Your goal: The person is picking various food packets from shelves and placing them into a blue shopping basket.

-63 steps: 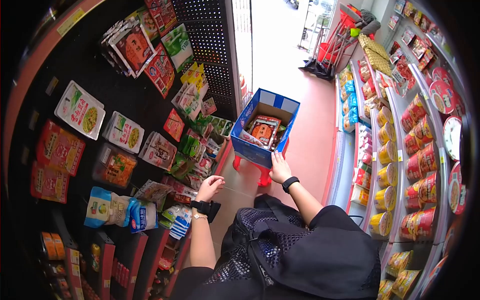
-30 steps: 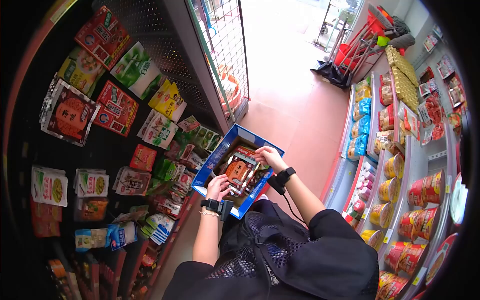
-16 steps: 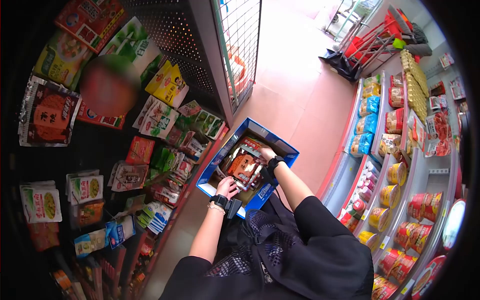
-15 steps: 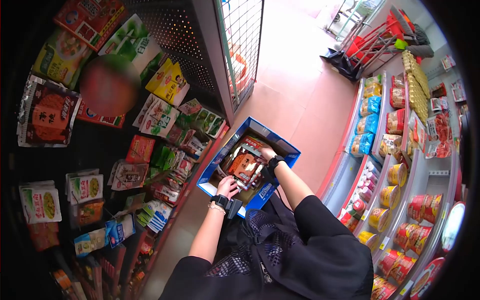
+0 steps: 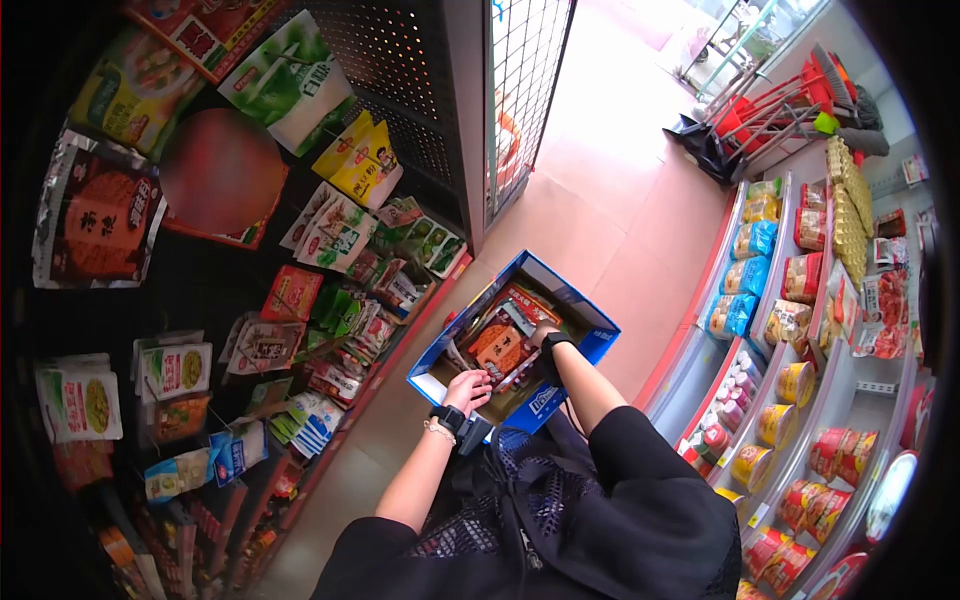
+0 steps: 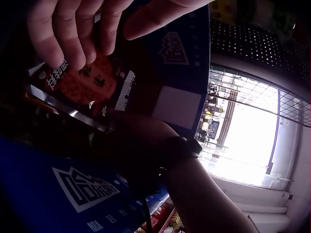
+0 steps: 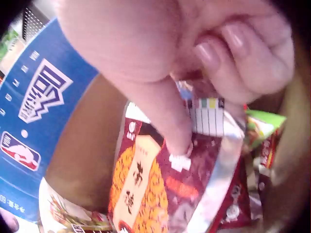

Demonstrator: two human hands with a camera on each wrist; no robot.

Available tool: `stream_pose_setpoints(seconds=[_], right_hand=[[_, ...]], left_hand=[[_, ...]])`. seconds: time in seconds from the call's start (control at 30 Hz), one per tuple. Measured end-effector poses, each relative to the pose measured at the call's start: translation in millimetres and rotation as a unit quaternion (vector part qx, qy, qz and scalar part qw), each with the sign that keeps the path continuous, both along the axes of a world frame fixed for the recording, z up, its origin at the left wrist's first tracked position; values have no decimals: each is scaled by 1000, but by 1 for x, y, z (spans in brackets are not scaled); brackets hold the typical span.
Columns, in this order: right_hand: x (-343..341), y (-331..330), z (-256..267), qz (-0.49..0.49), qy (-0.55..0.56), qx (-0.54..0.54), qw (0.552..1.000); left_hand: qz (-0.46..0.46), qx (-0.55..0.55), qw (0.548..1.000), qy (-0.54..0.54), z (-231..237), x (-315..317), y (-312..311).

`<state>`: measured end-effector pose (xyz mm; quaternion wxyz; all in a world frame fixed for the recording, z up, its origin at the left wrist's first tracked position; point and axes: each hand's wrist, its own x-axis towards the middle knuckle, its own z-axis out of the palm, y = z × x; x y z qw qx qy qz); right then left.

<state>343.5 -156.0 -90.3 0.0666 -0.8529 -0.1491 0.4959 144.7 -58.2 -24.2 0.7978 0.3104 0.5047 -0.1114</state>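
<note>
A blue cardboard box stands open-topped in front of me with several food packets inside. On top lies a dark red seasoning packet with an orange picture. My right hand reaches into the box; in the right wrist view its thumb lies on the front of the seasoning packet near its striped end, other fingers curled, pinching that edge. My left hand is at the box's near left side. The left wrist view shows its fingers loosely extended over the packet's other end.
At left, a black rack holds hanging packets and bagged goods. Shelves at right carry noodle cups and blue bags. A wire mesh panel stands beyond the box, with brooms and dustpans at the far right.
My right hand has gone from the box's outer side into it, onto the seasoning packet. My left hand has come from beside the rack to the box. The view has turned and moved closer.
</note>
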Motion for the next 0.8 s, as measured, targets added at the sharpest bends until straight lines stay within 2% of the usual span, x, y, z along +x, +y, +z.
stream_pose_setpoints(seconds=[0.03,0.1,0.13,0.17,0.23,0.3,0.37,0.43,0.47,0.5,0.57,0.6,0.63,0.7,0.73,0.77,0.8], right_hand=[[0,0,2,11,35,35,999],[-3,12,56,78,86,5,993],[-11,4,55,110,-14,74,991],[-12,3,54,125,-6,91,988],[-20,-3,69,172,-67,159,970],[-34,-8,106,203,-171,227,937],[-34,-14,117,293,-260,330,859],[-33,-19,162,322,-251,441,799],[-32,-22,183,328,-230,448,799],[-32,-24,200,324,-228,483,781],[-33,-30,227,286,-219,533,765],[-33,-36,244,284,-203,520,780],[-34,-41,258,268,-195,537,776],[-39,-53,278,228,-175,560,778],[-43,-60,284,232,-177,558,776],[-46,-65,289,187,-136,590,773],[-49,-70,292,142,-93,620,766]], left_hand=[[-1,-2,1000,3,1,0,0],[0,8,1000,-1,3,2,0],[-4,4,1000,-3,4,2,1],[-7,0,1000,-6,6,2,2],[8,-9,1000,-25,4,2,3],[41,13,999,-7,15,7,4],[4,100,994,-35,24,11,6],[-26,251,961,-109,30,16,2],[-73,327,928,-164,28,17,4],[-122,398,884,-213,26,15,5],[-133,306,878,-343,55,15,4],[-107,256,898,-341,71,13,-2],[-104,260,897,-343,83,10,-5],[-219,280,897,-262,105,3,-14],[-158,351,861,-333,110,-1,-27],[-194,425,830,-304,87,-3,-29],[-149,377,858,-315,86,-3,-35]])
